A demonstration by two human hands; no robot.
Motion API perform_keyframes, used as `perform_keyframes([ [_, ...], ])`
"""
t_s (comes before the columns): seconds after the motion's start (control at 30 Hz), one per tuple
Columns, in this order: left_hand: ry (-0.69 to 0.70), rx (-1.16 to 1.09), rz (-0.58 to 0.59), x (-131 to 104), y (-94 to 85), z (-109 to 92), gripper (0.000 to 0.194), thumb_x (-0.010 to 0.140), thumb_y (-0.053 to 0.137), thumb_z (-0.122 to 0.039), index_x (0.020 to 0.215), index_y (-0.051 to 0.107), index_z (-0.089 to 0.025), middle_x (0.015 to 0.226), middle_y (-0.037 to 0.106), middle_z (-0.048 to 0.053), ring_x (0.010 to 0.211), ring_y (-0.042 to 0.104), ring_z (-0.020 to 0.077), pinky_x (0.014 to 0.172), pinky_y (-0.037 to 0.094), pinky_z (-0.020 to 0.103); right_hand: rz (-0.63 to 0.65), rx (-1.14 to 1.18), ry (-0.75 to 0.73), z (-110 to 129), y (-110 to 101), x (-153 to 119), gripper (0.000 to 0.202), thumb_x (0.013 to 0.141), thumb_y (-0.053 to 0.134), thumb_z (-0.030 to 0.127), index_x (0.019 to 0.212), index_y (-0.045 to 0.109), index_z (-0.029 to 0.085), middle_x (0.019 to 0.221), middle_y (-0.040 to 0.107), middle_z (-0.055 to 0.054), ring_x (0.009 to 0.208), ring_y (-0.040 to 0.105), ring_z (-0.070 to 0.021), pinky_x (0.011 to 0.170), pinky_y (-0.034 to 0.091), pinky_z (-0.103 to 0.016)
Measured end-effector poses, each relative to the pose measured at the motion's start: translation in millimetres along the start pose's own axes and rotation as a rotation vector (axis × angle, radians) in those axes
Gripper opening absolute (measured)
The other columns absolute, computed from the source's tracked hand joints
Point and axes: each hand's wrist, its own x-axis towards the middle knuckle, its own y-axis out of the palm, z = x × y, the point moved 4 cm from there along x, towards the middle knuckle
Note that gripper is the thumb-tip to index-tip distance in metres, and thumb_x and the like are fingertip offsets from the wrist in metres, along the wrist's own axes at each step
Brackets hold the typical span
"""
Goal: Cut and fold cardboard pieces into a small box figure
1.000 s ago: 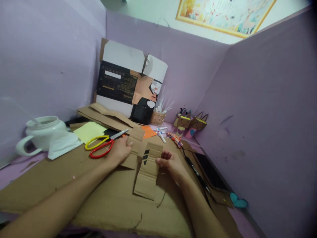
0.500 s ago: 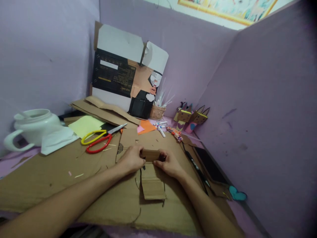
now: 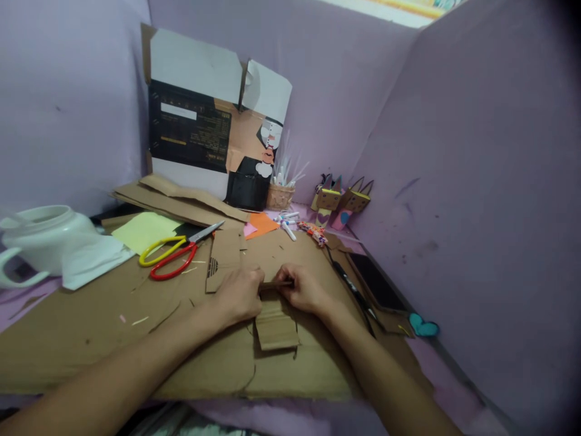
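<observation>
A creased strip of brown cardboard (image 3: 276,327) lies in front of me, its far end raised between my hands. My left hand (image 3: 240,293) is closed on the left side of that raised end, fingertips partly hidden. On the right side, my right hand (image 3: 299,287) pinches the same end between thumb and fingers. Between them the raised part shows as a thin edge. A flat cardboard piece with black print (image 3: 224,257) lies just beyond my left hand. Scissors (image 3: 181,248) with one yellow and one red handle rest open to the left.
A cardboard sheet (image 3: 113,357) covers the work surface. A white teapot-like pot (image 3: 49,236) stands left, an unfolded box (image 3: 190,133) leans at the back. Markers (image 3: 288,225) and cardboard animal figures (image 3: 329,200) sit behind. A black pen (image 3: 349,284) and phone-like dark slab (image 3: 376,281) lie right.
The cardboard's raised end has tipped from showing its broad face to showing a thin edge. Both hands keep their hold. The view has shifted slightly, moving the background leftward.
</observation>
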Motion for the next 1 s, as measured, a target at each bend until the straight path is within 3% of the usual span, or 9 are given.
perform_keyframes([
  [0.13, 0.044, 0.034, 0.010, -2.4, -0.9, -4.4, 0.018, 0.060, 0.048, -0.006, 0.071, 0.057, -0.018, 0.080, 0.062, 0.007, 0.074, 0.059, 0.0213, 0.059, 0.039, 0.027, -0.022, -0.006, 0.010, 1.9, -7.7, -6.8, 0.024, 0.058, 0.049, -0.002, 0.070, 0.054, 0.018, 0.067, 0.056, 0.001, 0.062, 0.051, -0.0129, 0.059, 0.039, -0.023],
  [0.27, 0.007, 0.015, 0.006, 0.7, 0.2, 0.8, 0.014, 0.064, 0.050, -0.010, 0.073, 0.057, -0.018, 0.076, 0.063, 0.007, 0.071, 0.060, 0.0224, 0.056, 0.039, 0.028, -0.094, -0.018, 0.028, 10.7, -31.1, -40.2, 0.030, 0.064, 0.045, -0.001, 0.085, 0.053, 0.020, 0.081, 0.058, -0.002, 0.074, 0.055, -0.0149, 0.069, 0.043, -0.027],
  [0.37, -0.023, -0.008, 0.003, 2.4, 2.0, 4.0, 0.012, 0.065, 0.051, -0.013, 0.074, 0.058, -0.018, 0.075, 0.064, 0.007, 0.072, 0.061, 0.0225, 0.056, 0.039, 0.028, 0.112, -0.017, -0.046, 31.6, -31.7, -70.5, 0.042, 0.062, 0.050, -0.004, 0.095, 0.054, 0.022, 0.095, 0.058, -0.004, 0.091, 0.053, -0.0183, 0.082, 0.041, -0.031],
  [0.47, -0.045, -0.024, 0.006, 2.7, 3.4, 5.6, 0.012, 0.065, 0.052, -0.014, 0.074, 0.059, -0.018, 0.075, 0.065, 0.007, 0.071, 0.061, 0.0220, 0.056, 0.039, 0.027, 0.224, -0.046, -0.107, 50.3, -21.8, -85.9, 0.043, 0.063, 0.067, 0.009, 0.102, 0.054, 0.022, 0.107, 0.054, -0.006, 0.101, 0.048, -0.0220, 0.088, 0.038, -0.034],
  [0.57, -0.054, -0.029, 0.002, 2.8, 3.5, 6.5, 0.014, 0.065, 0.052, -0.014, 0.074, 0.060, -0.019, 0.077, 0.066, 0.008, 0.071, 0.062, 0.0232, 0.056, 0.039, 0.028, 0.191, -0.099, -0.162, 56.9, -10.7, -84.0, 0.042, 0.065, 0.071, 0.022, 0.105, 0.055, 0.022, 0.108, 0.054, -0.007, 0.104, 0.046, -0.0231, 0.091, 0.035, -0.037],
  [0.77, -0.034, -0.067, 0.006, 2.8, 3.1, 6.4, 0.017, 0.064, 0.050, -0.015, 0.074, 0.062, -0.020, 0.075, 0.067, 0.008, 0.071, 0.061, 0.0241, 0.056, 0.040, 0.028, 0.224, -0.119, -0.234, 50.7, -3.2, -74.7, 0.034, 0.075, 0.054, 0.010, 0.107, 0.054, 0.022, 0.106, 0.059, -0.007, 0.102, 0.051, -0.0196, 0.090, 0.037, -0.035],
  [0.87, -0.022, -0.084, 0.003, 3.1, 3.3, 6.8, 0.018, 0.063, 0.050, -0.014, 0.074, 0.063, -0.019, 0.075, 0.067, 0.009, 0.070, 0.061, 0.0240, 0.056, 0.039, 0.028, 0.194, -0.123, -0.178, 45.2, -5.8, -67.0, 0.030, 0.081, 0.044, 0.010, 0.105, 0.055, 0.023, 0.098, 0.063, -0.006, 0.092, 0.056, -0.0178, 0.081, 0.042, -0.031],
  [1.0, -0.009, -0.110, 0.009, 4.2, 2.4, 9.4, 0.018, 0.064, 0.049, -0.014, 0.075, 0.064, -0.018, 0.070, 0.066, 0.007, 0.066, 0.060, 0.0225, 0.052, 0.037, 0.027, 0.105, -0.087, -0.045, 33.7, -3.4, -49.3, 0.018, 0.079, 0.049, 0.013, 0.092, 0.056, 0.022, 0.083, 0.064, -0.003, 0.077, 0.059, -0.0170, 0.068, 0.043, -0.027],
])
